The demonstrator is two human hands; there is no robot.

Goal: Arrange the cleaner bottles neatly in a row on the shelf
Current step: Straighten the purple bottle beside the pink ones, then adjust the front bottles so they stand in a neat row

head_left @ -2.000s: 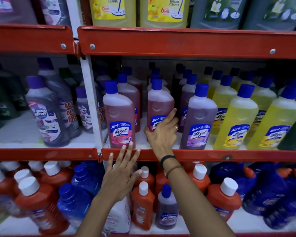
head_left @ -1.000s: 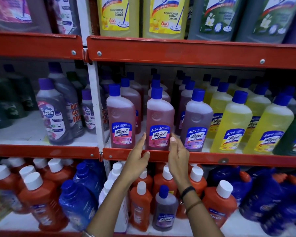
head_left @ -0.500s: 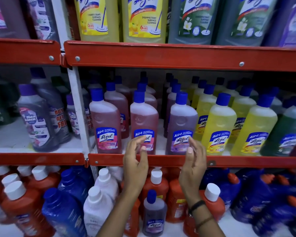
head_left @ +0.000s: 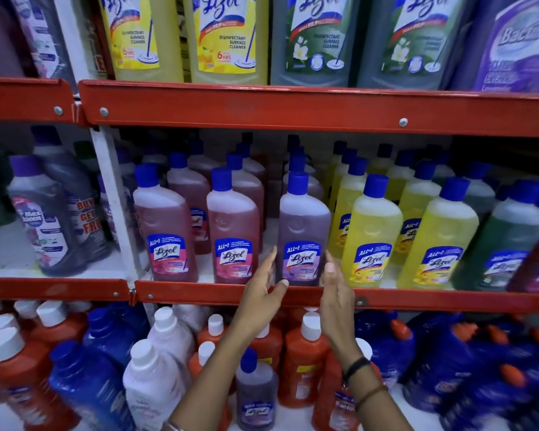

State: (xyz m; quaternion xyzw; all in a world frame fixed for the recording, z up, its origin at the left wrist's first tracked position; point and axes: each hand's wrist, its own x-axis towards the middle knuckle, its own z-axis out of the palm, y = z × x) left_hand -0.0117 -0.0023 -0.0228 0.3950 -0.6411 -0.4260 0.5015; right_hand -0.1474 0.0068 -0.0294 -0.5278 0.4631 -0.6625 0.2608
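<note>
On the middle shelf [head_left: 231, 293] a front row of blue-capped cleaner bottles stands upright: two pink bottles [head_left: 165, 228] [head_left: 232, 231], a purple bottle [head_left: 302, 234] and yellow bottles [head_left: 371, 241]. My left hand [head_left: 263, 290] is at the purple bottle's lower left side and my right hand [head_left: 335, 284] at its lower right side. Both hands have fingers apart and flank the bottle's base; I cannot tell whether they touch it. More rows of bottles stand behind.
Large yellow and green bottles [head_left: 227, 38] fill the shelf above. Below stand orange bottles [head_left: 302, 359], blue bottles [head_left: 389, 346] and white bottles [head_left: 159, 374]. A white upright post [head_left: 112, 194] splits the shelving; grey bottles [head_left: 44, 225] stand left of it.
Both hands have shifted right from the second pink bottle to either side of the purple bottle. The view has moved closer and tilted up.
</note>
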